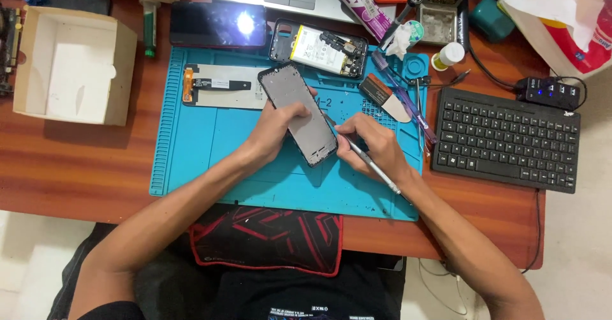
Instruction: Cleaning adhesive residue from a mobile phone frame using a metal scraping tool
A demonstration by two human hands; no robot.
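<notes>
Overhead view of a reddish-brown wooden tabletop [76, 167] carrying a blue rubbery ribbed work mat [191, 141]. At the mat's centre, the left hand [280, 125] grips a dark rectangular phone frame with a flat grey inner plate [296, 113], thumb across its face and fingers curled under its left edge; the frame is tilted, its upper end raised toward the camera's top. The right hand [376, 145] is closed in a pen-like pinch around a slim silver metal tool [370, 164], whose tip meets the frame's right edge; the shaft runs back over the wrist.

Surroundings: just left of the frame lies a flat grey display panel with an orange flex strip [220, 85], partly covered by the frame's upper corner. Behind it, across the mat's top edge, rests an opened phone body showing a pale battery and dark circuit parts [319, 44]; to its left is a glossy black phone with a reflective screen [217, 23]. Right of the hands, a dark wedge-shaped scraper with a pale blade [384, 97] and a purple translucent stick [401, 97] lie on the mat. A black matte keyboard [507, 138] occupies the tabletop to the right, well apart from the hands, with a small black hub with blue lights [549, 92] behind it. An open cardboard box with a white lining [73, 65] stands at far left. A black cloth with red markings [264, 237] hangs at the near edge.
</notes>
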